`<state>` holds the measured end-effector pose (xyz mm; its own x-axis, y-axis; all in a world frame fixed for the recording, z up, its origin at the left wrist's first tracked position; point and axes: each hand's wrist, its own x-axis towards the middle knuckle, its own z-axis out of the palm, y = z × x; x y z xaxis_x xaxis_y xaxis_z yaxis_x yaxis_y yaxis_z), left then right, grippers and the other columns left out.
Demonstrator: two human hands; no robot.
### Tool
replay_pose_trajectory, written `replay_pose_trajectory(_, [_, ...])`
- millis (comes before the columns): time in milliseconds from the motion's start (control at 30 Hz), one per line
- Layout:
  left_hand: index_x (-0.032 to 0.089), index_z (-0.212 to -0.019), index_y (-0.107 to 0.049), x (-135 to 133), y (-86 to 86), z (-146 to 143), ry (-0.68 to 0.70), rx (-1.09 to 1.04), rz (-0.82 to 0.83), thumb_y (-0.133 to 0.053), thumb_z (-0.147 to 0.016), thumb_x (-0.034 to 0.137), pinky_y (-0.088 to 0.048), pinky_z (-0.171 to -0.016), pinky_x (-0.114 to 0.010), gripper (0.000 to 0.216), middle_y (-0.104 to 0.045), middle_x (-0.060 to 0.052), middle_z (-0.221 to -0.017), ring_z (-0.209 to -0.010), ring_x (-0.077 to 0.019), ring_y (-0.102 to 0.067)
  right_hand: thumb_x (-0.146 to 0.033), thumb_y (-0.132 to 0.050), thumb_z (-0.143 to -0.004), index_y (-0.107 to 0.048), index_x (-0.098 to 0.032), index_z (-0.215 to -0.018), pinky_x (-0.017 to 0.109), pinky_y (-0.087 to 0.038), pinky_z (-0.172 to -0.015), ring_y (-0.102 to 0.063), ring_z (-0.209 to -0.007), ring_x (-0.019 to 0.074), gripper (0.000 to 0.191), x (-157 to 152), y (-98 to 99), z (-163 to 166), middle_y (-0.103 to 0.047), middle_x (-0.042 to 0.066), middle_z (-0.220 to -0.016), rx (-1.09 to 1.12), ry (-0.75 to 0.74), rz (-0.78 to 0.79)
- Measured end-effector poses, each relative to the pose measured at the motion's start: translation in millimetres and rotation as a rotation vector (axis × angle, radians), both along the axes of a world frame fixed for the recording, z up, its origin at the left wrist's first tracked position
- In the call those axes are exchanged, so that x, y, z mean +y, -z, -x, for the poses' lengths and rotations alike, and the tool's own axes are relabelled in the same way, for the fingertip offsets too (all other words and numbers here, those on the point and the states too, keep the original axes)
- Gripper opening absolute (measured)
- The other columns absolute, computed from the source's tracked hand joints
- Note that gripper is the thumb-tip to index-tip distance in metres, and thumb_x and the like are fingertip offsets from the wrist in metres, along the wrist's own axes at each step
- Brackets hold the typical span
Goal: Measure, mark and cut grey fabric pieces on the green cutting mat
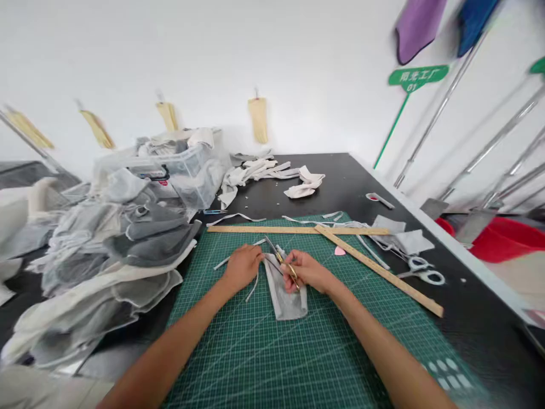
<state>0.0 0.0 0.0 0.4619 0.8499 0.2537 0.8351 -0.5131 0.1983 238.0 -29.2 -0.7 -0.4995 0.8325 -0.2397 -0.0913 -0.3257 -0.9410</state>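
A small grey fabric piece lies on the green cutting mat. My right hand is closed around gold-handled scissors, whose blades point up and left over the top of the fabric. My left hand is closed in a pinch at the fabric's upper left edge, where a thin grey strip hangs down. Both forearms reach in from the bottom of the view.
Two wooden rulers cross at the mat's far edge. White-handled scissors and fabric scraps lie right. A heap of grey and white cloth and a plastic bin fill the left. Red tubs stand beyond the table's right edge.
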Motion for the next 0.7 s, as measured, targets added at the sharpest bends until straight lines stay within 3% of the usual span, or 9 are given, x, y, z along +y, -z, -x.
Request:
replay_pose_trajectory(400, [0.023,-0.087,-0.06,0,2.4,3,-0.03,-0.046,0.048,-0.045,-0.102,0.034,-0.04,-0.077,-0.03,0.024,-0.067,-0.003,-0.084,-0.088,-0.021,-0.06,-0.048,-0.084,-0.075,-0.046,-0.021,-0.094,0.036,-0.064,-0.059,-0.072,-0.059,0.0177,0.05,1,3.1,-2,-0.072,0.0,-0.071,0.009,-0.019,0.033])
replay_pose_trajectory(700, [0.022,-0.082,-0.065,19,2.5,-13,-0.225,-0.001,0.116,-0.045,-0.1,0.043,-0.039,-0.066,-0.029,0.034,-0.071,-0.004,-0.082,-0.075,-0.0214,-0.063,-0.041,-0.083,-0.079,-0.048,-0.02,-0.089,0.036,-0.065,-0.064,-0.073,-0.063,0.0176,0.042,-4,-5.3,-6,-0.072,0.003,-0.075,0.076,-0.01,0.051])
